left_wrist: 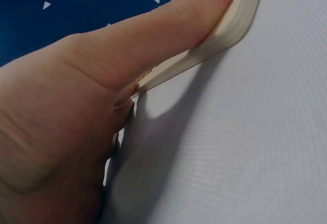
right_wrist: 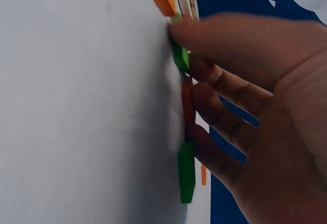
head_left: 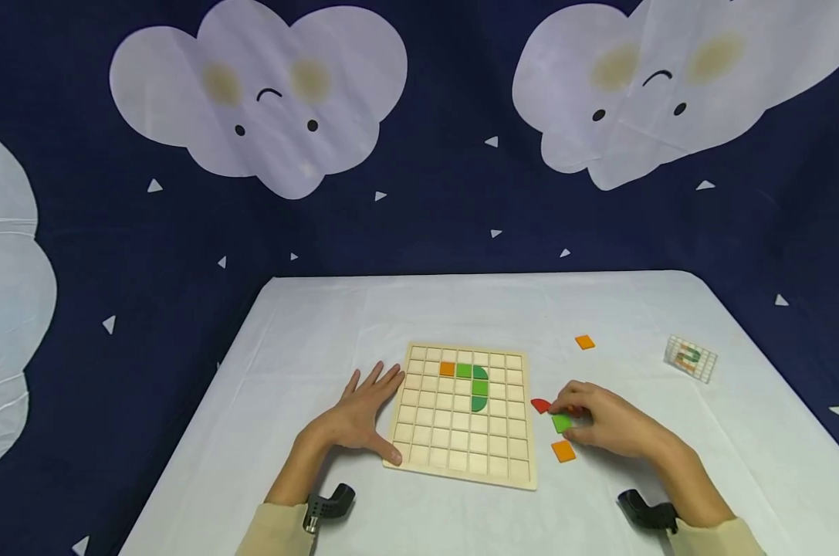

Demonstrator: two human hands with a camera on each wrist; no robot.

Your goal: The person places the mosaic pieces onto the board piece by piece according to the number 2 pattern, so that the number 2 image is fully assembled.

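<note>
My left hand rests with spread fingers along the left side of a wooden grid board, its thumb on the near corner. On the board lie an orange square, two light green squares and two dark green rounded pieces. Right of the board, my right hand pinches a light green square tile between thumb and fingers, low over the table. A red rounded piece lies by the fingertips. Under the other fingers show a reddish piece and a dark green piece.
An orange square lies just nearer than the right hand, and another orange tile farther back. A small bent card with a printed grid pattern stands at the right of the white table. A dark blue cloth hangs behind.
</note>
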